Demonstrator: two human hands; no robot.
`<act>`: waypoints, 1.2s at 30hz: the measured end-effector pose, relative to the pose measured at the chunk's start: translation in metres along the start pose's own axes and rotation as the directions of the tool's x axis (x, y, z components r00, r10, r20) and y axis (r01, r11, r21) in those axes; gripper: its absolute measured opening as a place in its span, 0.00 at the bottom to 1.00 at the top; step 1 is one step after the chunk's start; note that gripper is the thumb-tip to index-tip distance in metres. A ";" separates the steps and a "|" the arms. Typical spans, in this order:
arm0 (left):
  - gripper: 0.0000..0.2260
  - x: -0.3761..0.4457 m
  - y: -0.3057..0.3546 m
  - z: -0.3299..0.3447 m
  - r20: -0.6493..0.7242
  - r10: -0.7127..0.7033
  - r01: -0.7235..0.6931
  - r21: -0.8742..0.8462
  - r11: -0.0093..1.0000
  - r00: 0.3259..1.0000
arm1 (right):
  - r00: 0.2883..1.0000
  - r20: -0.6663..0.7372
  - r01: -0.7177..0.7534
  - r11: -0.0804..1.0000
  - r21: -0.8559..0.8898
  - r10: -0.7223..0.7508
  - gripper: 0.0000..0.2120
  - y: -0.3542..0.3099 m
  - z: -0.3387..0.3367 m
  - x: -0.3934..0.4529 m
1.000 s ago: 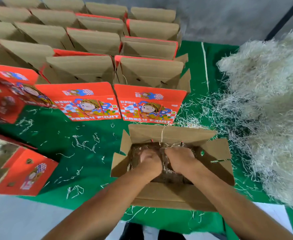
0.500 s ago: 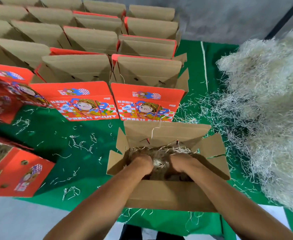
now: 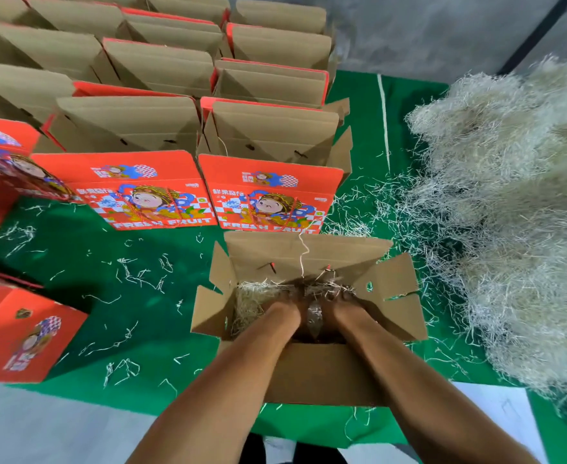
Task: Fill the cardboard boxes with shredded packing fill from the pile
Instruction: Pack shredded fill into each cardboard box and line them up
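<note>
Open box [image 3: 309, 376] in front of box rows [image 3: 161, 105]; fill pile [image 3: 516, 209] to its right.

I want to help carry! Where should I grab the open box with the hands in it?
Probably hold the open box by its two short end walls, coming from left and right. The side flaps stick out loose and would likely bend, and both hands fill the middle.

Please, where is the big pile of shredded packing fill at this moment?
In the head view the pile lies on the green cloth at the person's right, just beside the open box that both hands reach into.
</note>
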State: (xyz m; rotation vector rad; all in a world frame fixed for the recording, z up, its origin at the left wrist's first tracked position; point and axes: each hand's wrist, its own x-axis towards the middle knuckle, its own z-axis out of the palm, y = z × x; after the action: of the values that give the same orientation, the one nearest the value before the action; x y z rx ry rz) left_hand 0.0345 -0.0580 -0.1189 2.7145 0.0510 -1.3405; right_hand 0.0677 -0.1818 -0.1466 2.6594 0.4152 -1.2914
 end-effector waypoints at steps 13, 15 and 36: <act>0.21 -0.002 -0.043 -0.001 -0.029 -0.082 0.084 0.100 0.991 0.996 | 0.984 0.160 -0.098 0.988 0.120 0.078 0.20 -0.006 0.004 -0.022; 0.20 0.001 -0.052 0.007 -0.049 -0.076 0.081 0.099 0.992 0.996 | 0.990 0.132 -0.060 0.993 0.099 0.046 0.21 -0.006 0.005 -0.022; 0.29 -0.008 -0.031 0.006 -0.044 -0.112 0.118 0.187 0.975 0.993 | 0.967 -0.256 0.032 0.985 0.172 0.014 0.16 -0.019 -0.012 -0.034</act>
State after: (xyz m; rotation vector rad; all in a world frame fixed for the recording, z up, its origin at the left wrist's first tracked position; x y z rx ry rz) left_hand 0.0219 -0.0277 -0.1188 2.9340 0.0891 -1.3976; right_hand 0.0502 -0.1672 -0.1129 2.9898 0.3604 -1.0314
